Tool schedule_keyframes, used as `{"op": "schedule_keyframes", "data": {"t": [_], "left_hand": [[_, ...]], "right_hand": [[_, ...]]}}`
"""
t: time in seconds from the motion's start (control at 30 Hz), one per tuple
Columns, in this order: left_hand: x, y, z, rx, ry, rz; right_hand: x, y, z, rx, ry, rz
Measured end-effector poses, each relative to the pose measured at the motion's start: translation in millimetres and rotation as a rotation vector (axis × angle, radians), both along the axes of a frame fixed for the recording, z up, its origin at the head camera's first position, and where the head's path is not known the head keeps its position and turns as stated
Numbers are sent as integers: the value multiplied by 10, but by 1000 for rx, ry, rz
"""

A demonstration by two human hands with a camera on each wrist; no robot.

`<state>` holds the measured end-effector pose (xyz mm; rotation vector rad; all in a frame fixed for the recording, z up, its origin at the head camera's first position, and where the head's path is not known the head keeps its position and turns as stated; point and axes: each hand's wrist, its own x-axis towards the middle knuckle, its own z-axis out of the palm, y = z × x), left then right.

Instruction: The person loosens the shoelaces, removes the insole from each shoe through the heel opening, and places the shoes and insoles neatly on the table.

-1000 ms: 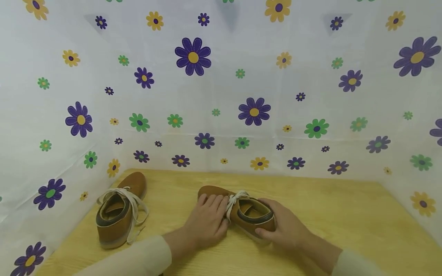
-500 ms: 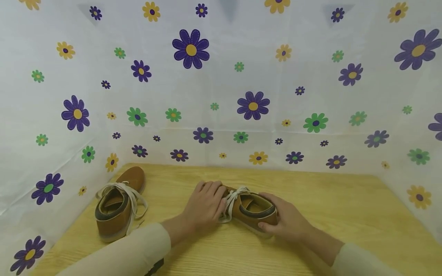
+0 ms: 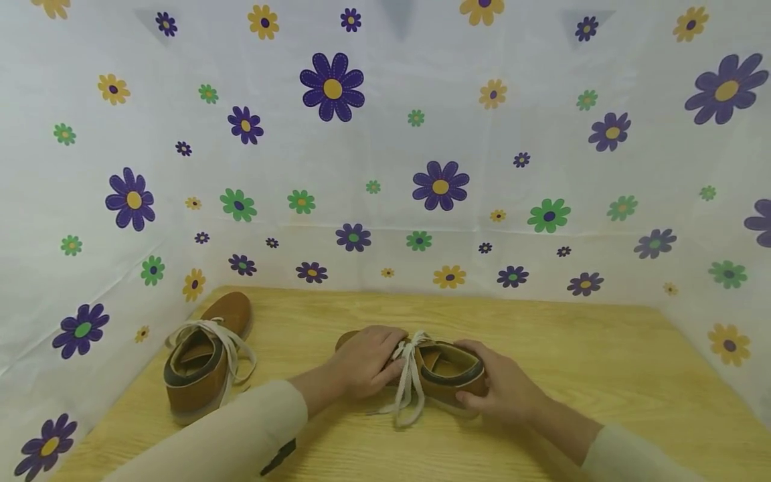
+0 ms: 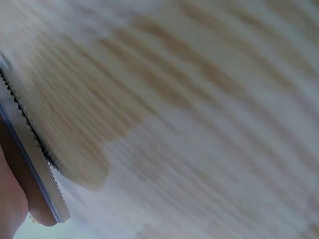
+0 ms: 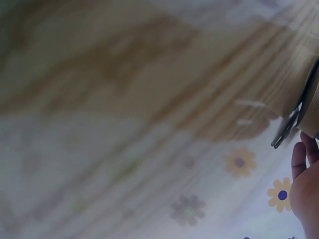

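Observation:
A brown lace-up shoe (image 3: pixel 448 387) with a dark collar and white laces (image 3: pixel 411 378) sits mid-table, toe to the left. My right hand (image 3: pixel 508 385) grips its heel, thumb on the near side, fingers on the far side. Over its front part lies my left hand (image 3: pixel 370 361), thumb and fingers curled about the shoe beside the laces, hiding most of the toe. Lace loops and an end hang down the near side. In the left wrist view the ribbed sole (image 4: pixel 37 154) shows at the edge; in the right wrist view a lace tip (image 5: pixel 281 137) hangs by the fingers (image 5: pixel 299 159).
A matching brown shoe (image 3: pixel 195 398) with loose white laces stands at the left, toe pointing away. The wood-grain table (image 3: pixel 572 375) is enclosed by a white flower-print sheet (image 3: pixel 385 147). A dark object (image 3: pixel 280 457) shows under the left sleeve.
My left hand has shifted from the toe toward the laces, turning its back upward. The lace loops now hang farther down the near side. My right hand stays on the heel.

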<state>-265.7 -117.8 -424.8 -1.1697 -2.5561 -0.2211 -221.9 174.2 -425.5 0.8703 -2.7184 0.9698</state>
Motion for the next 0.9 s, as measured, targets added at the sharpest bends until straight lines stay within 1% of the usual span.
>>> {"op": "schedule_keyframes", "data": {"t": [0.03, 0.07, 0.17, 0.23, 0.27, 0.33, 0.4, 0.47, 0.57, 0.67, 0.77, 0.83, 0.9], "left_hand": [[-7, 1, 0, -8, -19, -8], [-15, 1, -5, -19, -20, -10], [-19, -8, -12, -36, -7, 5], [-23, -16, -27, -40, 4, 18], [-24, -20, -34, -41, 5, 26], [-27, -24, -45, -46, -3, 47], [-21, -26, -42, -61, -10, 64], [-16, -28, -41, -73, -8, 74], [-7, -24, -38, -90, 6, 76], [-1, -9, -38, -89, 12, 69], [1, 14, -46, -85, 18, 62], [-2, 30, -59, -82, 22, 56], [-5, 45, -72, -81, 29, 54]], "right_hand": [[4, -6, -1, 3, 4, 1], [9, -12, -1, 4, 2, -1], [30, -29, 6, 26, 12, -20], [32, -32, 6, 39, 39, -17], [29, -28, 3, 43, 69, -13], [22, -11, -11, 43, 159, -6], [9, 1, -26, 16, 253, -11], [-2, 2, -38, -16, 330, -34], [-16, -29, -39, -53, 383, -88], [-50, -87, -15, -130, 386, -163], [-120, -143, 26, -256, 368, -224], [-192, -161, 49, -329, 348, -244], [-268, -163, 62, -333, 344, -248]]}}
